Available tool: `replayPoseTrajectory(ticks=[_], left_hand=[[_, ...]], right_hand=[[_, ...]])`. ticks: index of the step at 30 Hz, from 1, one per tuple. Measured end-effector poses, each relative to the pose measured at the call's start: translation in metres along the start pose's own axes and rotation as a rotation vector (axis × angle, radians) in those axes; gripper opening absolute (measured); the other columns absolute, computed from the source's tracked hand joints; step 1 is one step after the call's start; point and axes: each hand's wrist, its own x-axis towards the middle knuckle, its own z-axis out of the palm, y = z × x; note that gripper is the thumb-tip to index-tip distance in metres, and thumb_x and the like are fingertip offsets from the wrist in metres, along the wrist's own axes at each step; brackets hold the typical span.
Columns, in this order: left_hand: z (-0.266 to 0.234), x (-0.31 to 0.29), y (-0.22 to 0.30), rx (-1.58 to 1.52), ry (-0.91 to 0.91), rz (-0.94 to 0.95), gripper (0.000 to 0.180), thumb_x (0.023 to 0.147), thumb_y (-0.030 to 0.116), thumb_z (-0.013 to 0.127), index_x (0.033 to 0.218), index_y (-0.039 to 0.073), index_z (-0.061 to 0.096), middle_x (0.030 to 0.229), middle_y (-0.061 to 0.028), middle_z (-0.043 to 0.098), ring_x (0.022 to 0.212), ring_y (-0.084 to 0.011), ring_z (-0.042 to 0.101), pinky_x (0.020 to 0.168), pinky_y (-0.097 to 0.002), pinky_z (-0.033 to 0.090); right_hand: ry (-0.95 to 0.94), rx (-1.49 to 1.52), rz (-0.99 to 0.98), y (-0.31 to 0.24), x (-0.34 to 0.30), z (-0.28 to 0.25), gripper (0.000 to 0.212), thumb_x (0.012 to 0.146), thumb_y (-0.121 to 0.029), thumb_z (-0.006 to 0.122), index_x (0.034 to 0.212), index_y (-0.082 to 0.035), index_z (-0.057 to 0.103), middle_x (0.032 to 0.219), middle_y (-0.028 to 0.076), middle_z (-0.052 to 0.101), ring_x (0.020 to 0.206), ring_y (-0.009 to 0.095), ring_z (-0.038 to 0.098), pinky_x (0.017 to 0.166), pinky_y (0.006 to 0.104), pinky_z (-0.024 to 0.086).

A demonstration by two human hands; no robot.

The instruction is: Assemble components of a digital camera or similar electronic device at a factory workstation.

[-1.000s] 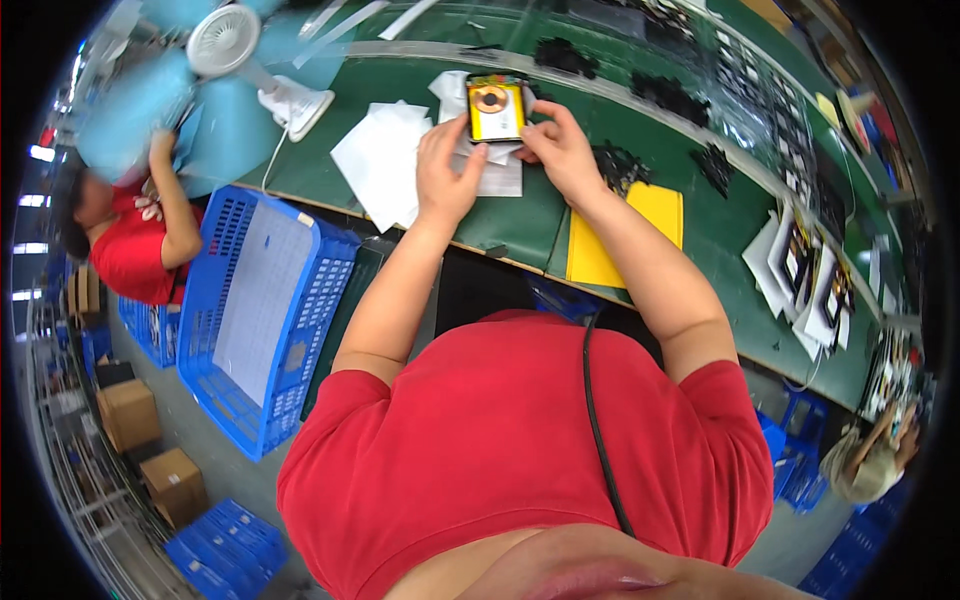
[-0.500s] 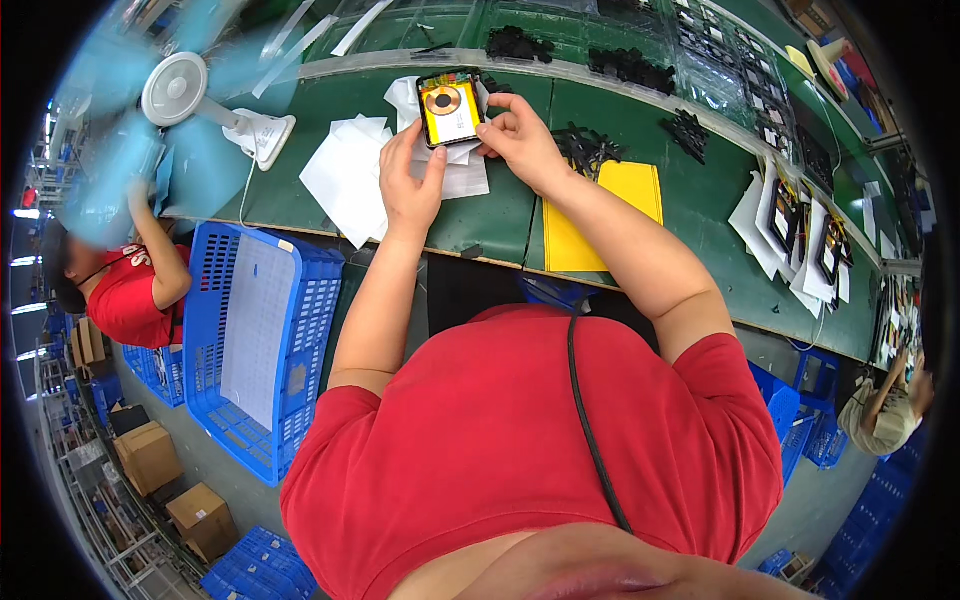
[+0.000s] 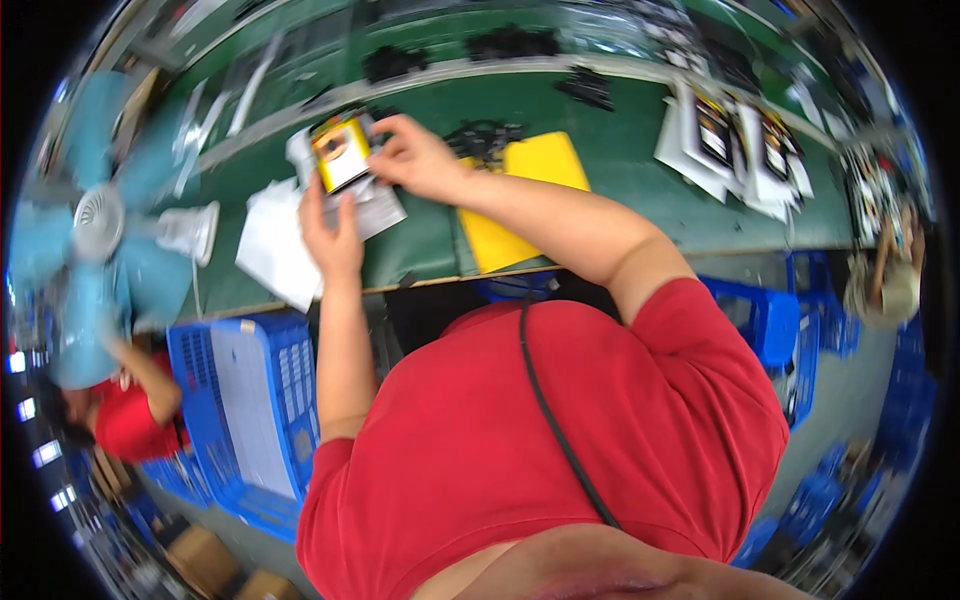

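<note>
Gripping a yellow card (image 3: 341, 152) (over the green table (image 3: 620, 160)), both the left hand (image 3: 332, 232) and right hand (image 3: 418, 158) clasp its edges.

A factory packing line is shown. A long green workbench (image 3: 620, 190) is covered with stacks of printed cards (image 3: 740, 140), white sheets (image 3: 275, 245), yellow pads (image 3: 520, 200) and heaps of small black parts (image 3: 510, 42). Blue plastic crates (image 3: 250, 410) are set on the floor beside it, a blue fan (image 3: 95, 225) is mounted at the bench, and cardboard boxes (image 3: 200, 555) are stacked beyond. Other workers in red (image 3: 125, 420) are seated nearby.
</note>
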Motion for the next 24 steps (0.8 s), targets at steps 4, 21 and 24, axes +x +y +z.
replayPoseTrajectory(ticks=[4, 21, 24], left_hand=[[-0.002, -0.002, -0.001, 0.046, -0.012, 0.049, 0.053, 0.089, 0.015, 0.068, 0.137, 0.0, 0.052, 0.127, -0.0209, 0.058, 0.116, -0.0319, 0.056, 0.101, -0.0384, 0.042], [-0.014, -0.006, 0.04, 0.147, 0.135, 0.226, 0.042, 0.092, 0.009, 0.058, 0.131, -0.005, 0.053, 0.131, -0.0189, 0.058, 0.12, -0.033, 0.053, 0.106, -0.0398, 0.037], [-0.006, -0.017, 0.057, 0.12, 0.04, 0.324, 0.04, 0.09, 0.009, 0.059, 0.127, -0.004, 0.056, 0.128, -0.0189, 0.059, 0.119, -0.0345, 0.053, 0.105, -0.0423, 0.037]], right_hand=[[0.099, -0.196, -0.092, 0.001, 0.002, 0.004, 0.05, 0.086, -0.023, 0.075, 0.124, -0.002, 0.05, 0.092, 0.008, 0.061, 0.072, 0.013, 0.063, 0.065, 0.028, 0.052], [0.874, -1.34, -0.362, -0.136, -0.165, -0.233, 0.048, 0.079, -0.037, 0.077, 0.114, -0.006, 0.064, 0.114, 0.014, 0.062, 0.111, 0.034, 0.056, 0.096, 0.0423, 0.045], [1.083, -1.351, -0.242, -0.125, -0.219, -0.26, 0.043, 0.078, -0.032, 0.079, 0.109, -0.005, 0.064, 0.109, 0.014, 0.061, 0.106, 0.034, 0.056, 0.092, 0.043, 0.046]])
